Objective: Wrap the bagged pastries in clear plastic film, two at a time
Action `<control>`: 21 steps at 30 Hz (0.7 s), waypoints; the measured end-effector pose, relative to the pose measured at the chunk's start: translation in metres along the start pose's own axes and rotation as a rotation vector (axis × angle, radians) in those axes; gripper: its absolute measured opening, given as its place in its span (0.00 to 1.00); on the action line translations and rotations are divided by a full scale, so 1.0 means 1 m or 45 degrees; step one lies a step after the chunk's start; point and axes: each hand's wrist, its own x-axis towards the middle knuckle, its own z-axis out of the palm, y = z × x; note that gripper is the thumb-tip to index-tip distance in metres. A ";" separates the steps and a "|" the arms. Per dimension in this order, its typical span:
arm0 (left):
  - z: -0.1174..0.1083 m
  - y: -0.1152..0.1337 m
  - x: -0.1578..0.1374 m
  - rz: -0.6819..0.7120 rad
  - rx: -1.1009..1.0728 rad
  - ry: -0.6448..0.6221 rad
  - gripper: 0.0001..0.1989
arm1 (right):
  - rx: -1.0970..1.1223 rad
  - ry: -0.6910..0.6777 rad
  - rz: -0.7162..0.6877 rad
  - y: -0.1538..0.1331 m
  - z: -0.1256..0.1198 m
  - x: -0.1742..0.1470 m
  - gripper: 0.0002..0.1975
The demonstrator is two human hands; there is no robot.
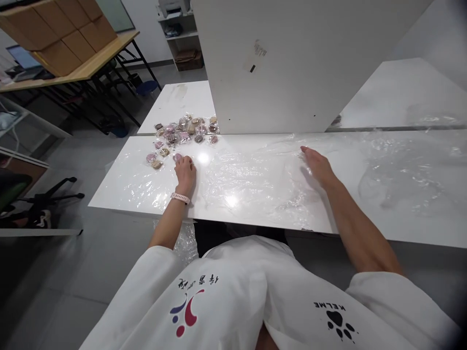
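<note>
My left hand (185, 172), with a pink band (180, 198) on its wrist, rests on the white tabletop, fingers curled together. Against its fingertips lies a pink wrapped piece (177, 157); what the fingers pinch, if anything, is hidden. Beyond it is a loose pile of small round pieces (184, 131) in clear wrappers, pink, brown and tan, probably sweets or biscuits. My right hand (317, 165) is open, fingers stretched out, at the edge of a crinkled clear plastic sheet (248, 180) that spreads over the tabletop between both hands.
A tall white panel (270, 73) stands behind the table (109, 194). More clear plastic (404, 170) lies at the right. On the left are a wooden desk (98, 56) with cardboard boxes (62, 34), a blue stool (147, 87) and a chair base (54, 192). A shelf (182, 35) stands behind.
</note>
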 end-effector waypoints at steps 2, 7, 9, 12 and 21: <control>-0.001 -0.005 0.000 0.118 0.014 -0.015 0.13 | 0.062 -0.013 -0.050 -0.023 -0.021 -0.025 0.29; -0.014 -0.014 0.010 0.106 0.098 -0.092 0.20 | -0.204 -0.435 -0.518 -0.061 -0.026 -0.124 0.35; -0.026 -0.009 0.015 0.038 0.088 -0.090 0.21 | -0.301 -0.514 -0.557 -0.056 -0.008 -0.159 0.34; -0.042 0.024 0.003 0.077 -0.134 -0.007 0.21 | -0.400 -0.444 -0.490 -0.039 0.017 -0.191 0.28; 0.012 0.162 -0.146 1.210 -0.544 -0.497 0.19 | -0.561 -0.366 -0.468 -0.032 0.020 -0.209 0.40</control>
